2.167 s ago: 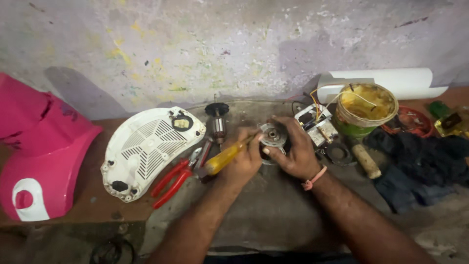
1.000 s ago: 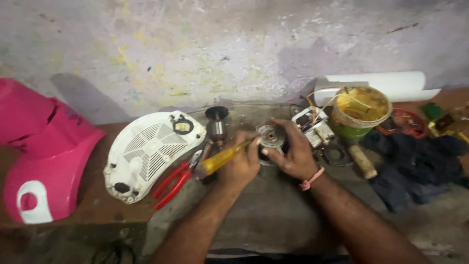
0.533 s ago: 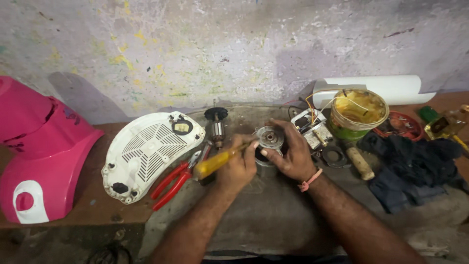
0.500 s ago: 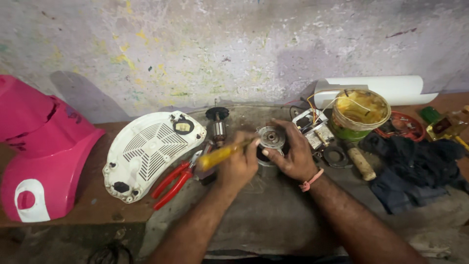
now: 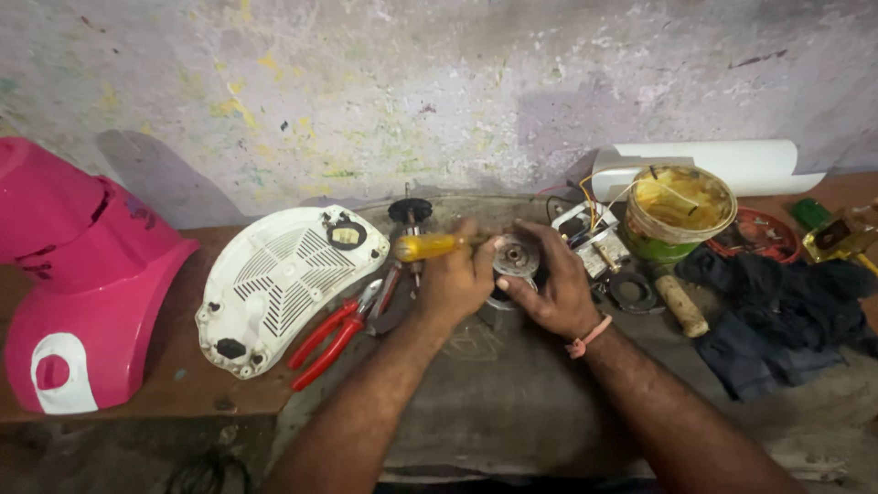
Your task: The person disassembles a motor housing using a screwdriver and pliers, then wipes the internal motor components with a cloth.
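Small appliance repair workshop. Evidence: a worn, stained workbench [image 5: 512, 430] set against a paint-flecked, unfinished wall [image 5: 439, 91]. Dismantled appliance parts lie across it: a pink plastic housing [image 5: 73, 293] at 9 o'clock, a white vented base cover [image 5: 283, 284] beside it, and a loose motor shaft [image 5: 410, 220] at 12 o'clock. Hand tools are present, namely red-handled pliers [image 5: 334, 334] and a yellow-handled screwdriver [image 5: 430, 246]. A grimy tub [image 5: 681, 215] and dark rags [image 5: 786, 311] sit at 2 to 3 o'clock.

A pink housing [image 5: 78, 274] sits at the bench's left end, beside a white vented cover [image 5: 279, 279]. Red pliers [image 5: 334, 334] lie alongside. Near the right end stands a tub [image 5: 681, 212], perhaps of grease.
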